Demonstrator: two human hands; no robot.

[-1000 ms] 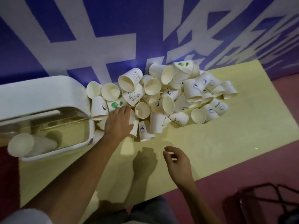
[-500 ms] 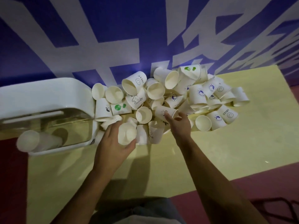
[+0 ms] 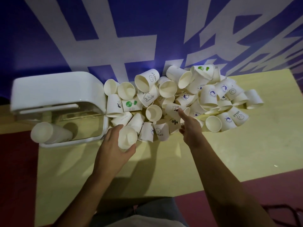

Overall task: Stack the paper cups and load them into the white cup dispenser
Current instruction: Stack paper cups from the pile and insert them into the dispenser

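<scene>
A heap of white paper cups [image 3: 193, 95], many with printed logos, lies against the wall on the pale yellow table [image 3: 229, 153]. My left hand [image 3: 113, 149] grips one plain cup [image 3: 127, 139] at the near left edge of the heap, its mouth facing me. My right hand [image 3: 190, 126] reaches into the heap's middle and pinches a printed cup [image 3: 173, 110] lying on its side, index finger on its wall. The white cup dispenser [image 3: 54, 92] lies on its side at the left, its clear window up, with a stack of cups [image 3: 47, 133] sticking out of its near end.
A blue wall with large white characters [image 3: 131, 38] rises directly behind the cups. The table's near edge drops to a dark red floor [image 3: 18, 177]. A dark chair frame [image 3: 285, 208] shows at the lower right. My lap is at the bottom centre.
My left hand has lifted a plain cup out of the heap's near edge. My right hand came up from the table front into the heap and took hold of a printed cup.
</scene>
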